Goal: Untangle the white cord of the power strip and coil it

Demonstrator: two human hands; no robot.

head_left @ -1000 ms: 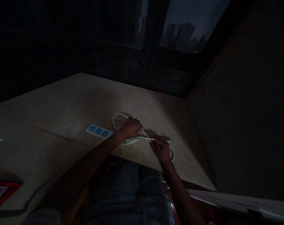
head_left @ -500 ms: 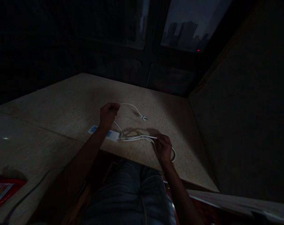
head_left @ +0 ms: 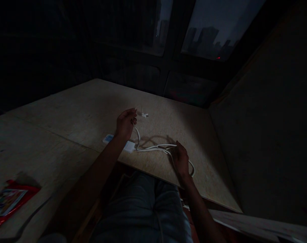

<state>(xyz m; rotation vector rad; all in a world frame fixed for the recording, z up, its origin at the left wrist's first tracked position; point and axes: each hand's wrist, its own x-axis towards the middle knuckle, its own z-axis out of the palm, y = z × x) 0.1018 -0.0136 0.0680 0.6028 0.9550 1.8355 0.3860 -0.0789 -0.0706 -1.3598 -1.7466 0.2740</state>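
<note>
A white power strip [head_left: 129,146] with blue sockets lies near the front edge of the table, partly hidden behind my left forearm. From its right end runs a white cable [head_left: 153,147], gathered into loose loops. Pinched in my left hand [head_left: 125,124] is the plug end of that cable, raised above the strip. The plug [head_left: 144,115] hangs just right of those fingers on a short length of cord. My right hand [head_left: 181,158] is closed around the looped cable at the right, with a bend of it showing beyond the wrist.
A red packet [head_left: 16,199] lies on the tabletop [head_left: 67,111] at the lower left, beside a dark cord [head_left: 34,214]. A dark wall [head_left: 264,135] rises on the right, and windows [head_left: 209,37] stand behind the table. The room is dim.
The plug has moved up and left, nearer my left hand, and less cord shows between them. The view has shifted slightly. My right hand keeps hold of the looped cable.
</note>
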